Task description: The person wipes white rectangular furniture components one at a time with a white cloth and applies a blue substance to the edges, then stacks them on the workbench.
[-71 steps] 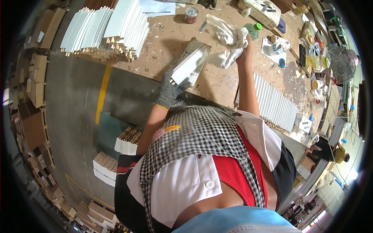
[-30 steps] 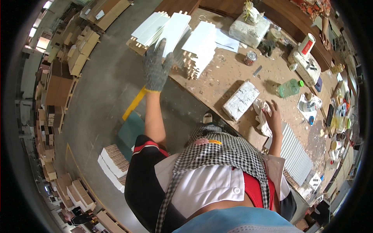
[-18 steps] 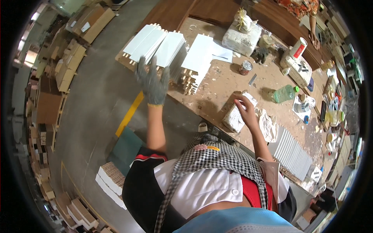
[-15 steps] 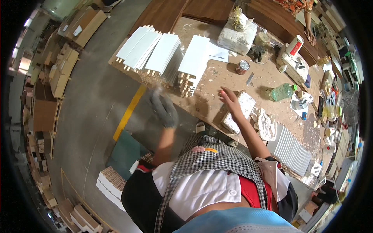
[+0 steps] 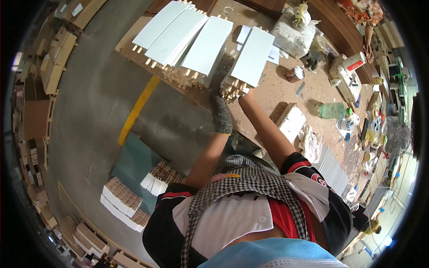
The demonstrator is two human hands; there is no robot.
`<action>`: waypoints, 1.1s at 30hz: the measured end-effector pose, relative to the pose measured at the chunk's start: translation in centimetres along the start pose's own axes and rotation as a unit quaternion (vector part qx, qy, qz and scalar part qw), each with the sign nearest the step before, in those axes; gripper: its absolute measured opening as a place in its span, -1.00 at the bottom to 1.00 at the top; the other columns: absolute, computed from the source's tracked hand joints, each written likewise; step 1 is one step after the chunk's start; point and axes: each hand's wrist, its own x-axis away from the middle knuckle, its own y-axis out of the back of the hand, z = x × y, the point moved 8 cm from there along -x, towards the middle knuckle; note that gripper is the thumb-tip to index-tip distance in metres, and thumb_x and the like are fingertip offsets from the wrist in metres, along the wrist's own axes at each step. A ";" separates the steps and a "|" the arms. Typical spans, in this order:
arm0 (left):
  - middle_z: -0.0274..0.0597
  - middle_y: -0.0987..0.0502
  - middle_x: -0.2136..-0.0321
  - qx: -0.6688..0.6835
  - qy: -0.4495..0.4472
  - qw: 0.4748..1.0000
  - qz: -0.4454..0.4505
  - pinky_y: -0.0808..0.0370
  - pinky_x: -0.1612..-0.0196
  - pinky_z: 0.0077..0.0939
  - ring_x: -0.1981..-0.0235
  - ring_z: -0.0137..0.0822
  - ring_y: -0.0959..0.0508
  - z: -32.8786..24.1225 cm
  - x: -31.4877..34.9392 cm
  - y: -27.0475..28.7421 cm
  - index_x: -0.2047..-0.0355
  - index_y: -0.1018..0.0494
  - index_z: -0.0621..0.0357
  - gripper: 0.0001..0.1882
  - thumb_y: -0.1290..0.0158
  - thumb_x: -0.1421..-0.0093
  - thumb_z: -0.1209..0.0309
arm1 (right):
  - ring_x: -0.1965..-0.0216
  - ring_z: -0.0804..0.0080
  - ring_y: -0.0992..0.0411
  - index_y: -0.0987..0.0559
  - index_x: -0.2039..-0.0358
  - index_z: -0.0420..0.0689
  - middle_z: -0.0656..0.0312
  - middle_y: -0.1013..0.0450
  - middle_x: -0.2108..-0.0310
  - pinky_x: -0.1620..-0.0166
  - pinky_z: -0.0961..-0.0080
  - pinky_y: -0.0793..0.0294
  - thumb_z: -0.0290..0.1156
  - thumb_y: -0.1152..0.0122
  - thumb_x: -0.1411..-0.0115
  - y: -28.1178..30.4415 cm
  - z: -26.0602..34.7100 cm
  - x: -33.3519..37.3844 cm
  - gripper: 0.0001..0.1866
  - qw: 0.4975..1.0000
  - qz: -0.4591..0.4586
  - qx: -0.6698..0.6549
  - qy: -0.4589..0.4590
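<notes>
My left hand (image 5: pixel 222 117), in a grey knit glove, is at the near left corner of a stack of white boards (image 5: pixel 251 58) with wooden dowels sticking out of their ends. My bare right hand (image 5: pixel 246 94) is at the same stack's near right corner. Both hands close on its near end, their fingers mostly hidden by the boards. Just left of it on the workbench (image 5: pixel 268 96) lie more white boards (image 5: pixel 206 47), and further left another stack of them (image 5: pixel 172 33). Papers (image 5: pixel 273 54) lie partly under the held stack.
A white-splattered block (image 5: pixel 291 120), a crumpled cloth (image 5: pixel 309 144), a small can (image 5: pixel 295 74) and a green bottle (image 5: pixel 331 110) occupy the bench's right side. More doweled boards (image 5: pixel 120 198) rest low at left on a green sheet (image 5: pixel 138 165). Another person's arm (image 5: pixel 368 42) shows at far right.
Both hands have come to the near end of the right-hand stack and closed on it. That stack has shifted right over the papers. The view has shifted too.
</notes>
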 end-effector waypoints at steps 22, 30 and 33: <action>-0.05 -0.28 -0.22 -0.052 -0.097 0.981 -0.163 -0.22 -0.30 -0.31 -0.20 -0.21 -0.31 -2.7 0.5 4.6 -0.28 -0.18 0.26 -0.51 0.30 -0.47 0.24 | -0.41 0.09 0.06 0.08 -0.42 -0.21 -0.02 0.07 -0.43 -0.40 0.27 0.08 0.35 0.44 -0.34 -8.7 1.2 3.7 -0.05 0.986 -0.009 0.158 0.058; -0.06 -0.39 -0.12 0.266 0.088 0.956 -0.090 -0.34 -0.16 -0.39 -0.08 -0.23 -0.41 -0.9 -1.3 3.5 -0.20 -0.28 0.31 -0.49 0.23 -0.43 0.16 | -0.40 0.09 0.04 0.05 -0.41 -0.24 -0.06 0.03 -0.40 -0.40 0.25 0.09 0.38 0.47 -0.32 -11.3 1.9 3.9 -0.03 0.994 -0.065 0.083 -0.026; -0.04 -0.39 -0.13 0.295 0.121 0.937 -0.144 -0.35 -0.13 -0.44 -0.06 -0.23 -0.41 -1.3 -1.3 3.0 -0.20 -0.28 0.33 -0.48 0.22 -0.43 0.17 | -0.39 0.10 0.02 0.03 -0.41 -0.25 -0.09 0.00 -0.39 -0.40 0.24 0.09 0.38 0.48 -0.32 -11.6 1.5 4.6 -0.02 0.995 -0.067 0.059 -0.043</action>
